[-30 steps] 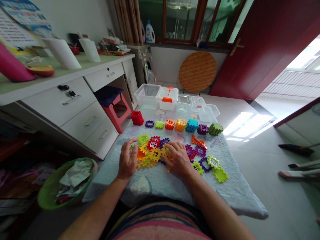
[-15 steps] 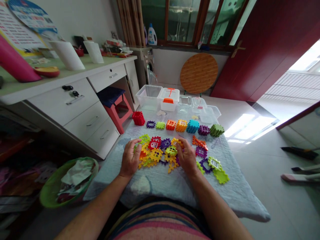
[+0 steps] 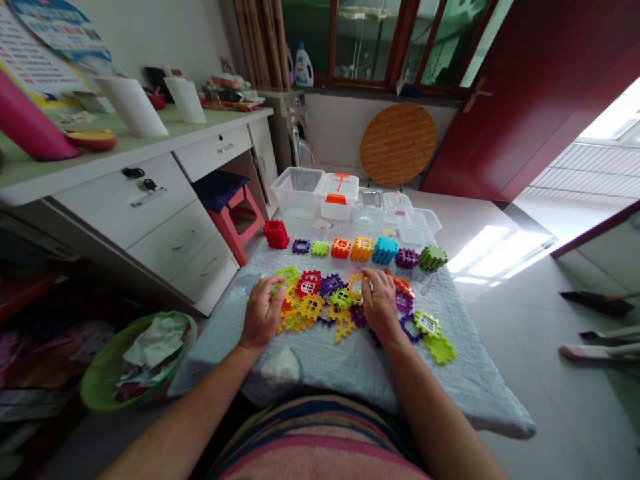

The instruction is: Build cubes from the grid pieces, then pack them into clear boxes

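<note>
- Two bare hands were observed over a table with a pale blue cloth [image 3: 290, 383], among a spread of toothed plastic pieces.
- Left hand [image 3: 260, 313]: fingers loosely curved, thumb standing apart from them; nothing could be seen in its hold.
- Right hand [image 3: 381, 303]: thumb and forefinger drawn close together, pinching the edge of a yellow piece [image 3: 355, 287], which stood tilted at the left side of the fingertips.
- Just right of the left fingers lay a lime piece [image 3: 289, 274], a red piece with a white window [image 3: 308, 285] and a yellow lattice piece [image 3: 311, 307], overlapping others.
- Between the two sets of fingers, nearer the right, were a dark purple piece [image 3: 330, 285] and a yellow-green piece [image 3: 342, 298].
- To the right of the right fingers lay an orange piece [image 3: 403, 285], a purple piece [image 3: 404, 302] and, farther off toward the wearer, a plain lime piece [image 3: 441, 348].
- Beyond the fingertips of both hands ran a row sorted by colour, from a red stack [image 3: 276, 235] to a green stack [image 3: 433, 259], a teal stack [image 3: 385, 250] among them.
- Farthest from the fingers, behind that row, stood a clear tub [image 3: 299, 188] and a lidded box with an orange clip [image 3: 337, 207].
</note>
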Action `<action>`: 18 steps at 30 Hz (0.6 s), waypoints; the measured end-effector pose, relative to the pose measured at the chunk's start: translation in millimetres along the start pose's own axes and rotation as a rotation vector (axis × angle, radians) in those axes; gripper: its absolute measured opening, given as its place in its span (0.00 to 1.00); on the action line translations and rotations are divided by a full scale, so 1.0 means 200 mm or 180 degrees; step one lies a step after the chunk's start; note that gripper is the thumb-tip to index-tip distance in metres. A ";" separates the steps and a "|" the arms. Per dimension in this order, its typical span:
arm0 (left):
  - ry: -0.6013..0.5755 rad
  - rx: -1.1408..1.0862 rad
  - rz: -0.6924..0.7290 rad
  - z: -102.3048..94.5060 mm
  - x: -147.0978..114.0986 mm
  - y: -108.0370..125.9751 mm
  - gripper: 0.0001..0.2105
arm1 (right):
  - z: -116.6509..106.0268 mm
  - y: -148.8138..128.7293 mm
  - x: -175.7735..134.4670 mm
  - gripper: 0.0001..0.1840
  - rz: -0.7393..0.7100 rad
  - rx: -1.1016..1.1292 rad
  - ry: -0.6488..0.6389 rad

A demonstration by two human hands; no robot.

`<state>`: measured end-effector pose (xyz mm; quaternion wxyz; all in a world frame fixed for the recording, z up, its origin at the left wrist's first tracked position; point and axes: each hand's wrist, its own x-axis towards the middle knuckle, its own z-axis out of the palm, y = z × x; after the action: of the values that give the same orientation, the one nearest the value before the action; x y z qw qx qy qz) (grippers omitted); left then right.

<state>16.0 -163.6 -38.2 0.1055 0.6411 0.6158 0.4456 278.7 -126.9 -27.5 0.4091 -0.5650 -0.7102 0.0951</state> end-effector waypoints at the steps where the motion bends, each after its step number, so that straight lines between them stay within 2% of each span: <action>1: 0.0003 0.0000 0.0009 0.00 0.00 0.00 0.15 | 0.00 0.00 0.00 0.16 -0.0002 -0.0041 -0.0015; 8: 0.0025 -0.0057 0.0008 0.01 0.00 -0.01 0.15 | 0.00 0.00 -0.03 0.18 -0.0115 -0.0332 -0.0283; 18: 0.0004 -0.0095 0.0047 0.01 0.00 -0.03 0.13 | 0.00 -0.01 -0.04 0.08 -0.0390 -0.0476 -0.0672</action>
<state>13.8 -160.9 -43.1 0.1114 0.6437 0.6045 0.4558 276.4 -133.9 -29.8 0.2939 -0.5364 -0.7875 0.0757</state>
